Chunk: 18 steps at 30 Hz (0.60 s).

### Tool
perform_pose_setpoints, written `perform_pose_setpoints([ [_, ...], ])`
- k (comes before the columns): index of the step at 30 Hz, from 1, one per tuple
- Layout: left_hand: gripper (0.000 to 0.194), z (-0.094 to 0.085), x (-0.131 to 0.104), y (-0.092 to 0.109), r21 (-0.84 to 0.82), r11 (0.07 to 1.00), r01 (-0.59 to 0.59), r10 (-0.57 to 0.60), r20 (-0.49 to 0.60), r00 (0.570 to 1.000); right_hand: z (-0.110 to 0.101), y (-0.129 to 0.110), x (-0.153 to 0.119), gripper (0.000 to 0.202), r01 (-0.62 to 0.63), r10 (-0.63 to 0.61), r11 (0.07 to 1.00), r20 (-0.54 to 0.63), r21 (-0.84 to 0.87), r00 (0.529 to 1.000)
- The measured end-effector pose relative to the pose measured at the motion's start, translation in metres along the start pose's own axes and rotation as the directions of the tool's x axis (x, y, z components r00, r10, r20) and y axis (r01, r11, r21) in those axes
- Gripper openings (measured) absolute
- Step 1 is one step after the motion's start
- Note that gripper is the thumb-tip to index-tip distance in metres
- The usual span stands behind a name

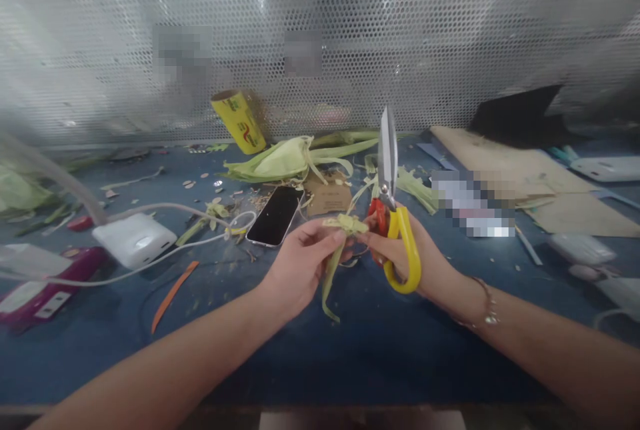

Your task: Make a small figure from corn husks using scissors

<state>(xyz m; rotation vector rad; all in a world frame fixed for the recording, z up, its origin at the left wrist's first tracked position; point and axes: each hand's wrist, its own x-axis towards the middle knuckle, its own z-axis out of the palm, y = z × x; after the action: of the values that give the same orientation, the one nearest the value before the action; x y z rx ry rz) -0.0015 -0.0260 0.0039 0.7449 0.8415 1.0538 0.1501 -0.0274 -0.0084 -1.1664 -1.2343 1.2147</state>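
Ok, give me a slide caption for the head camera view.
Left hand and right hand on a pale green leafy piece, scissors in the right.

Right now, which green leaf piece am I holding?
The strip between your left hand and right hand, tail hanging down; the other leaf pieces lie on the table.

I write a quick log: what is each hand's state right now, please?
Left hand: closed, pinching a pale green husk piece.
Right hand: closed, holding scissors.

Dark blue flat counter [290, 370], black-screened rectangular phone [277, 217], pale green leafy husks [283, 159], yellow printed cylindrical tube [241, 125], thin curved orange strip [171, 297]
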Motion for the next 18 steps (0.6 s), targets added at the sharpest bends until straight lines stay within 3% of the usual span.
perform_pose_setpoints([
  [5,0.017,-0.002,0.002,0.001,0.122,0.992,-0.027,0.042,-0.124,0.991,-0.001,-0.006,0.000,0.033,-0.012,0.013,0.999,0.030,-0.051,0.999],
  [13,0.008,-0.005,0.003,0.002,0.383,0.911,-0.152,0.173,-0.020,0.985,-0.002,-0.006,-0.001,0.033,-0.020,0.031,0.991,0.083,-0.134,0.996],
  [18,0.008,-0.015,0.011,0.007,0.466,0.834,-0.294,0.377,-0.092,0.922,-0.016,-0.006,0.001,0.035,0.075,-0.054,0.981,0.121,-0.178,0.991],
])
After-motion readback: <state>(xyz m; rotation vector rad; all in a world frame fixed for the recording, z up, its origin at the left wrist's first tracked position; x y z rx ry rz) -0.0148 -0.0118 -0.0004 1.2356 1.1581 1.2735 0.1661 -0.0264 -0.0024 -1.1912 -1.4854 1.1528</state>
